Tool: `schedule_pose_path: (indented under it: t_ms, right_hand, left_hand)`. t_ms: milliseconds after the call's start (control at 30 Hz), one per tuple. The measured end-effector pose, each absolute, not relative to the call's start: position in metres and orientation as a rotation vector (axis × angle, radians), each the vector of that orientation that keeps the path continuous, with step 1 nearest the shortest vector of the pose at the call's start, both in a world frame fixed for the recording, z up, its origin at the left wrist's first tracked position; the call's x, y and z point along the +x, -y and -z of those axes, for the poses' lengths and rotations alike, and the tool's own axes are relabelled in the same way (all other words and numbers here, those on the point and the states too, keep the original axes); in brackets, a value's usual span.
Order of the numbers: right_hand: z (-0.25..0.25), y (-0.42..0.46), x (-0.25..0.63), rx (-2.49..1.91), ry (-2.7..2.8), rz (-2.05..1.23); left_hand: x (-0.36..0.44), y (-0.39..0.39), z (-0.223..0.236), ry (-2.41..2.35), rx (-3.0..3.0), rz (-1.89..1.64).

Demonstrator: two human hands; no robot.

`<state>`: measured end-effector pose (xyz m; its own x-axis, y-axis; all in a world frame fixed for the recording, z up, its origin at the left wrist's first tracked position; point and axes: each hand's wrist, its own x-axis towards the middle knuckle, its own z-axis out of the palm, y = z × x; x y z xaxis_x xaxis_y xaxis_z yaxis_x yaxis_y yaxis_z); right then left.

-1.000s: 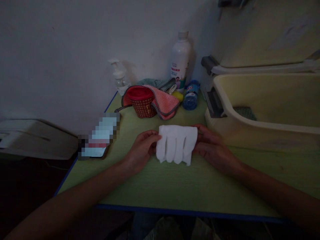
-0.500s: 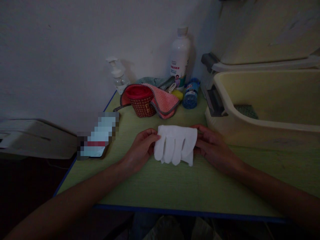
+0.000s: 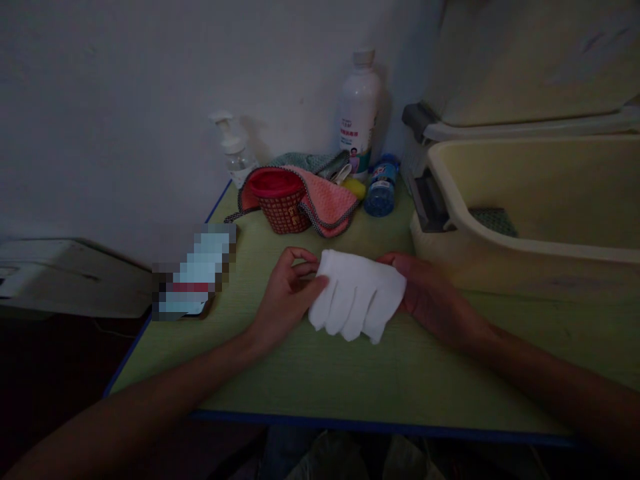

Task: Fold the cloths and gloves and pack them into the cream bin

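A white glove (image 3: 356, 297) is held over the middle of a green table (image 3: 300, 380), between the two hands. Its left side is pinched by the left hand (image 3: 284, 290), the thumb laid on the front and the other fingers curled behind; its right side is gripped by the right hand (image 3: 435, 297), with the fingertips partly hidden by the cloth. Whether the tabletop is touched by the glove's lower ends cannot be told. The table is bordered by a blue front edge (image 3: 375, 427), and a broad strip of green surface is left between that edge and the glove. On the left, a stretch of tabletop is seen between the left hand and a phone (image 3: 200, 273), which is set close to the left edge. Less room is left on the right, where the right hand is placed near the wall of an open cream box (image 3: 500, 270). Beyond the glove, a narrower band of green is bounded by a red pot (image 3: 283, 210), a pink cloth (image 3: 334, 205) and a blue bottle (image 3: 381, 193). The glove is plain and soft-looking, its finger parts pointed downward and divided by dark slits; its folded-looking top edge is sloped down toward the right.
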<state>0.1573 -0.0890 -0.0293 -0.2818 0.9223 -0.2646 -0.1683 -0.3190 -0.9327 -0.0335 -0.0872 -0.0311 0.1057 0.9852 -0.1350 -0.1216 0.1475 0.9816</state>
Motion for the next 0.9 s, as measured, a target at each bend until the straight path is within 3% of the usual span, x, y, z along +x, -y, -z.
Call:
schedule_pose_path:
  t_ms: [167,400,733,900]
  right_hand:
    - [0.032,0.089,0.157,-1.252,1.374,-1.587]
    - [0.028,0.087,0.160,-1.208,1.576,-1.742]
    - [0.027,0.092,0.153,-1.232,1.630,-1.708]
    - [0.025,0.095,0.147,-1.263,1.602,-1.651]
  left_hand:
    - [-0.031,0.093,0.031,-1.051,1.150,-1.089]
    - [-0.032,0.095,0.032,-1.021,1.224,-1.051]
    - [-0.027,0.099,0.033,-1.093,1.218,-0.793]
    - [-0.022,0.103,0.032,-1.091,1.175,-0.865]
